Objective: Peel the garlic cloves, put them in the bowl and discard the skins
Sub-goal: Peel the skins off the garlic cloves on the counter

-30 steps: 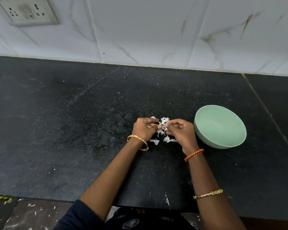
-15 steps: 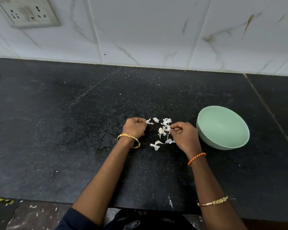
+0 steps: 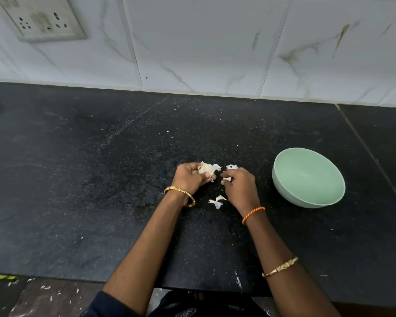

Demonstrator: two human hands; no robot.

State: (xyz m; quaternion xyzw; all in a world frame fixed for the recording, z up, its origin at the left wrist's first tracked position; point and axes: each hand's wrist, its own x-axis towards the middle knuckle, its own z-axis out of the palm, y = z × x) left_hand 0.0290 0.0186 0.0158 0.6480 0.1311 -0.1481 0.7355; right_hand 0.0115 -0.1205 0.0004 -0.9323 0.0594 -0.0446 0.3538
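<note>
Black stone countertop [image 3: 82,179] runs below a marble-tiled wall [image 3: 204,42]. Mint-green bowl [image 3: 308,177] stands right of both hands, nothing visible inside. Left hand [image 3: 190,178] grips a garlic piece [image 3: 206,169], fingers curled round it. Right hand [image 3: 239,186] pinches a scrap of garlic skin [image 3: 227,178]. Loose skins [image 3: 218,200] lie on the counter between the wrists.

Gold bangle [image 3: 180,195] on left wrist; orange braided thread [image 3: 253,215], gold bracelet [image 3: 280,267] on right; dark navy sleeve [image 3: 101,304].
</note>
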